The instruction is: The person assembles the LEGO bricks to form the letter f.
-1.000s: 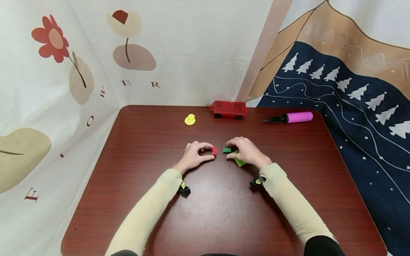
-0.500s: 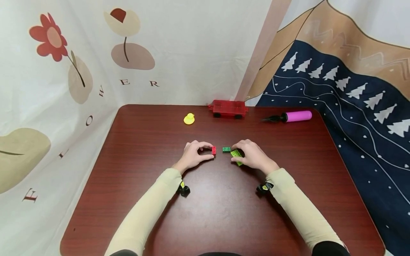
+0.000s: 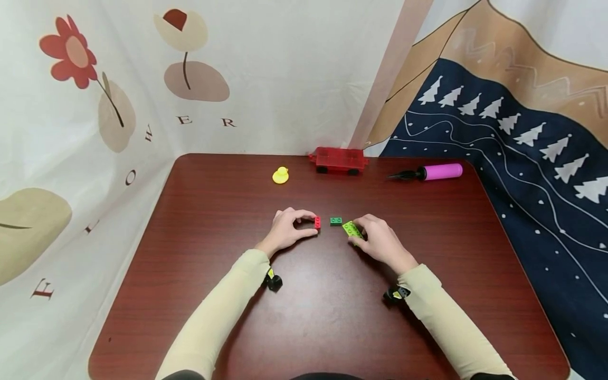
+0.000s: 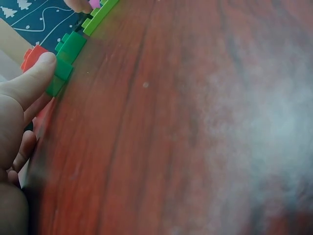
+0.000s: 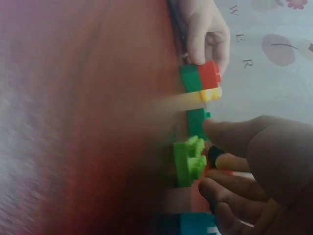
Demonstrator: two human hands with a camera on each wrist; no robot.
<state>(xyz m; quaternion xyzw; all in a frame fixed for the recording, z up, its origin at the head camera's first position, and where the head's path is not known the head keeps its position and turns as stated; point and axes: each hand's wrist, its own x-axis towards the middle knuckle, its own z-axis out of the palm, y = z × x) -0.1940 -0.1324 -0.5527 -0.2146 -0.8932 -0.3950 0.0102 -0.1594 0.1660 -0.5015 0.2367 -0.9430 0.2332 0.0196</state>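
My left hand pinches a red toy brick between thumb and fingers. In the left wrist view, this red brick sits on a green brick. To its right, a separate small green brick lies on the table. A larger lime-green brick lies beside that one, at a slant. My right hand is over the lime brick's near right end, thumb and fingers spread on either side of it. In the right wrist view the thumb stands apart from the lime brick.
Along the back of the brown table stand a yellow rubber duck, a red wheeled toy wagon and a pink-handled pump. The right wrist view also shows a blue-teal block. Printed cloth hangs behind the table.
My right hand has moved right and toward the table's near side, from beside the small green brick to the lime brick's near end. The left hand and the bricks have stayed in place.
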